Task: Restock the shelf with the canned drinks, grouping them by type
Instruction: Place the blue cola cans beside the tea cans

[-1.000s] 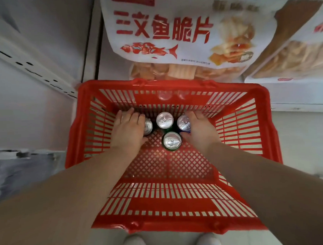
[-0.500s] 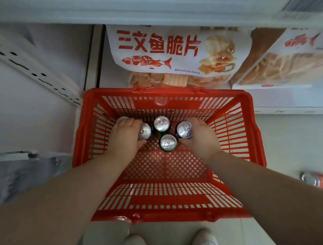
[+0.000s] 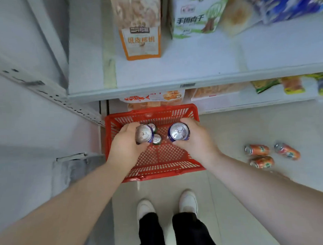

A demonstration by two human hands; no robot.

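Note:
A red plastic basket (image 3: 158, 170) stands on the floor in front of the shelving. My left hand (image 3: 124, 147) grips a blue can (image 3: 144, 134) held above the basket, silver top facing up. My right hand (image 3: 196, 139) grips a second blue can (image 3: 179, 131) beside it at about the same height. Two green cans (image 3: 156, 139) stand upright in the basket below and between the raised ones. Three orange cans (image 3: 258, 149) lie on their sides on the floor to the right of the basket.
A white shelf board (image 3: 191, 66) above the basket holds an orange-trimmed snack bag (image 3: 141, 40) and a green-and-white bag (image 3: 191, 16). The lower shelf holds snack bags (image 3: 152, 98). A white upright (image 3: 46, 93) stands to the left. My white shoes (image 3: 188, 202) are below the basket.
Both hands closed on a blue can each inside the basket and lifted them clear. The view pulled up and back, bringing the upper shelf, my shoes and all three orange cans on the floor into sight.

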